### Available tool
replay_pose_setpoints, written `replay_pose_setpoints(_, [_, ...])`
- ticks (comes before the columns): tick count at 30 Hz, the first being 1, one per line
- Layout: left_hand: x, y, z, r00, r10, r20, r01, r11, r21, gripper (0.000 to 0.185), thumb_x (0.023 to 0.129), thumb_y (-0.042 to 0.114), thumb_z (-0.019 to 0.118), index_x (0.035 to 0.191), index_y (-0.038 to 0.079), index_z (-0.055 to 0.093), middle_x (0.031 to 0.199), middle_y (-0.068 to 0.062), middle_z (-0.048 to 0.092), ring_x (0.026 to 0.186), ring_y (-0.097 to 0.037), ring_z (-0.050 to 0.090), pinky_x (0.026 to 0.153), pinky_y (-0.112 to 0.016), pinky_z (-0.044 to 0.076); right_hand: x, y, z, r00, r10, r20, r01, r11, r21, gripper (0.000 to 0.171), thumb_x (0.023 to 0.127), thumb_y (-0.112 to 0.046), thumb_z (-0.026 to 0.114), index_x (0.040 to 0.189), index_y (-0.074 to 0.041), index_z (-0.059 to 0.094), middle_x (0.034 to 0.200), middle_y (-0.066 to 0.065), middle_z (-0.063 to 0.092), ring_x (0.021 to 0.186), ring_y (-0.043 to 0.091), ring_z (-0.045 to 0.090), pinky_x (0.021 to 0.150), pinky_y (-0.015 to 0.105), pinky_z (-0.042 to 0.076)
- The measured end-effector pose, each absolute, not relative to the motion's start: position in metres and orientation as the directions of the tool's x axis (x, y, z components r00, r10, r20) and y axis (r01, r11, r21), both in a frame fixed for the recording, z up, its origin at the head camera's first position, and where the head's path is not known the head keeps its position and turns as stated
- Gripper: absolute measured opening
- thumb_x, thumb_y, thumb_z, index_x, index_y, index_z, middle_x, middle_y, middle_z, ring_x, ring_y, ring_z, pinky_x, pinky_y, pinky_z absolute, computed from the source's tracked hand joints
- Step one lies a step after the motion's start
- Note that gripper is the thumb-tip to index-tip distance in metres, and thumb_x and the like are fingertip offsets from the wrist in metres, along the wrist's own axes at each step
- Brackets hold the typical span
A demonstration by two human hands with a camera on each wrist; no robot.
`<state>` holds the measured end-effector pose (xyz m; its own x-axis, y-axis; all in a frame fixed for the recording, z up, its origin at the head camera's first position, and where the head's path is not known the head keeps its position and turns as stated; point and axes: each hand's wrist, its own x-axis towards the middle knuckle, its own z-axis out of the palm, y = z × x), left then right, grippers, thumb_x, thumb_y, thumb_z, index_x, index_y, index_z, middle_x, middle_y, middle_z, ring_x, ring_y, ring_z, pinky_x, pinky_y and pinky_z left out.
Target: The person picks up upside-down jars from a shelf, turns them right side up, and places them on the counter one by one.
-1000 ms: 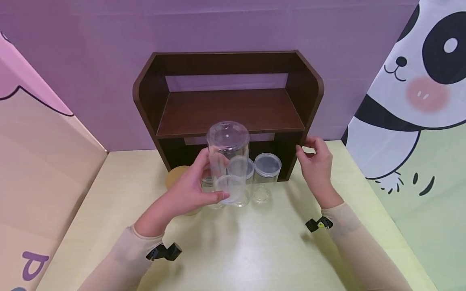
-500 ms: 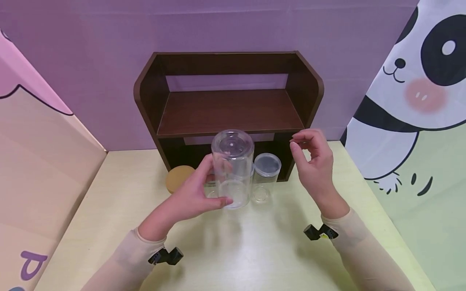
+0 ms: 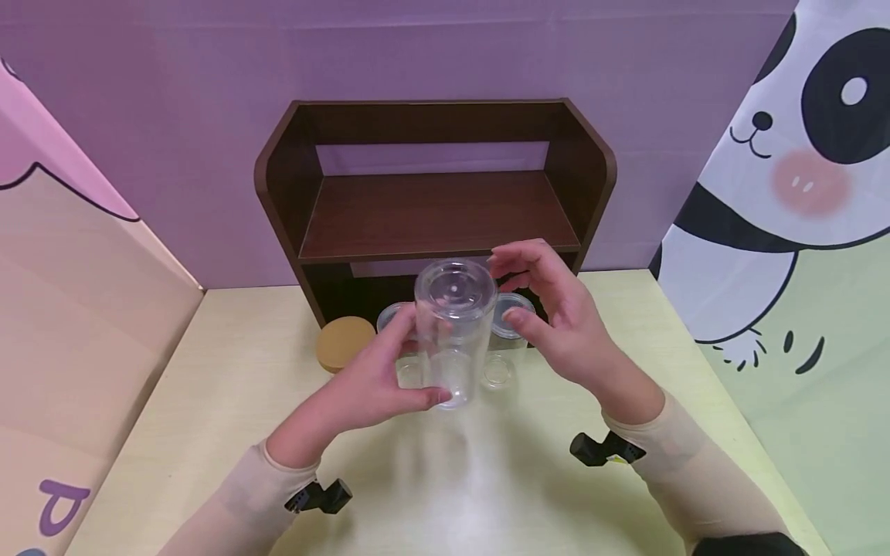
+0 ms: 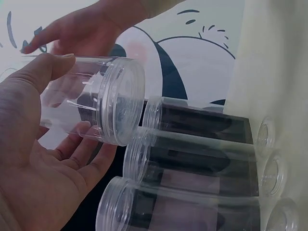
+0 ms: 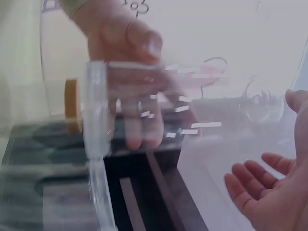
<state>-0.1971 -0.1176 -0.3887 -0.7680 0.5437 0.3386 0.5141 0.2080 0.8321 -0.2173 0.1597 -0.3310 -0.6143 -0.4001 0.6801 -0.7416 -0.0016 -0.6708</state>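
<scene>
My left hand (image 3: 371, 390) grips a clear plastic jar (image 3: 455, 340) from the left, thumb in front and fingers behind. The jar is upside down above the table; its ridged, capped end (image 4: 120, 103) points toward the tabletop in the left wrist view. On the other side, my right hand (image 3: 566, 332) is spread with its fingers apart, close to the jar's upper end. In the right wrist view a gap shows between the right fingers (image 5: 245, 183) and the jar. Behind stand several more clear jars (image 4: 192, 159) in a row, partly hidden by the held one.
A dark brown two-level shelf (image 3: 441, 216) stands against the purple backdrop, just behind the row. A tan round lid (image 3: 345, 344) tops the leftmost container. The pale table (image 3: 445, 486) reaches toward me, with printed panels on both sides.
My right hand has left the shelf's right side and come left to the jar, its fingers spreading. The left hand has brought the jar slightly right and nearer to me.
</scene>
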Motion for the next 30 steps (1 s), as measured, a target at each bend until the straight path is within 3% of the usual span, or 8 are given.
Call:
replay_pose_setpoints(6, [-0.194, -0.113, -0.395, -0.764, 0.573, 0.297, 0.487, 0.209, 0.848, 0.093, 0.085, 0.012, 0.096, 0.159, 0.025, 0.041, 0.156, 0.007, 0.053, 0.142, -0.018, 0.054, 0.122, -0.05, 0.049, -0.211, 0.151, -0.324, -0.638, -0.486, 0.597, -0.696, 0.033, -0.718, 0.099, 0.095, -0.071, 0.075, 0.151, 0.007, 0.05, 0.142, 0.011, 0.061, 0.129, 0.031, 0.06, 0.112, 0.036, 0.054])
replay_pose_setpoints(10, [-0.194, -0.111, -0.401, -0.758, 0.586, 0.286, 0.487, 0.217, 0.846, 0.092, 0.086, 0.013, 0.096, 0.159, 0.025, 0.041, 0.155, 0.006, 0.053, 0.137, -0.019, 0.056, 0.122, -0.048, 0.049, -0.209, 0.152, -0.324, -0.639, -0.537, 0.551, -0.675, 0.047, -0.737, 0.098, 0.093, -0.069, 0.079, 0.153, 0.003, 0.052, 0.146, 0.013, 0.06, 0.131, 0.03, 0.062, 0.115, 0.037, 0.054])
replay_pose_setpoints(12, [-0.193, -0.11, -0.404, -0.755, 0.592, 0.283, 0.487, 0.217, 0.846, 0.091, 0.086, 0.012, 0.095, 0.158, 0.024, 0.041, 0.152, 0.006, 0.054, 0.134, -0.019, 0.057, 0.121, -0.047, 0.049, -0.209, 0.154, -0.324, -0.634, -0.562, 0.531, -0.665, 0.046, -0.746, 0.091, 0.094, -0.061, 0.083, 0.153, 0.002, 0.054, 0.147, 0.013, 0.061, 0.131, 0.029, 0.062, 0.114, 0.037, 0.053])
replay_pose_setpoints(15, [-0.193, -0.108, -0.408, -0.75, 0.596, 0.286, 0.487, 0.205, 0.849, 0.09, 0.085, 0.01, 0.095, 0.157, 0.022, 0.042, 0.149, 0.005, 0.055, 0.131, -0.02, 0.057, 0.121, -0.047, 0.05, -0.208, 0.155, -0.324, -0.631, -0.589, 0.504, -0.646, 0.039, -0.763, 0.076, 0.093, -0.032, 0.092, 0.152, 0.0, 0.057, 0.148, 0.011, 0.062, 0.131, 0.029, 0.062, 0.112, 0.037, 0.055])
replay_pose_setpoints(19, [-0.193, -0.107, -0.412, -0.749, 0.598, 0.286, 0.483, 0.197, 0.853, 0.091, 0.085, 0.01, 0.095, 0.157, 0.022, 0.043, 0.149, 0.005, 0.056, 0.133, -0.019, 0.058, 0.121, -0.047, 0.049, -0.206, 0.155, -0.325, -0.642, -0.599, 0.478, -0.619, 0.038, -0.785, 0.075, 0.082, 0.006, 0.093, 0.149, -0.001, 0.06, 0.145, 0.008, 0.064, 0.129, 0.029, 0.064, 0.109, 0.037, 0.057])
replay_pose_setpoints(22, [-0.193, -0.107, -0.414, -0.753, 0.597, 0.277, 0.476, 0.205, 0.855, 0.093, 0.084, 0.01, 0.096, 0.159, 0.023, 0.043, 0.15, 0.006, 0.056, 0.136, -0.018, 0.057, 0.121, -0.046, 0.049, -0.206, 0.155, -0.325, -0.651, -0.597, 0.469, -0.609, 0.042, -0.792, 0.076, 0.079, 0.011, 0.092, 0.147, -0.001, 0.061, 0.143, 0.007, 0.065, 0.127, 0.029, 0.065, 0.108, 0.037, 0.057])
replay_pose_setpoints(30, [-0.193, -0.108, -0.419, -0.756, 0.601, 0.261, 0.47, 0.22, 0.855, 0.095, 0.083, 0.011, 0.097, 0.16, 0.023, 0.042, 0.153, 0.007, 0.055, 0.14, -0.018, 0.055, 0.122, -0.05, 0.048, -0.208, 0.154, -0.327, -0.64, -0.598, 0.483, -0.62, 0.03, -0.784, 0.074, 0.08, 0.005, 0.094, 0.147, -0.001, 0.062, 0.141, 0.007, 0.065, 0.126, 0.03, 0.065, 0.108, 0.038, 0.057])
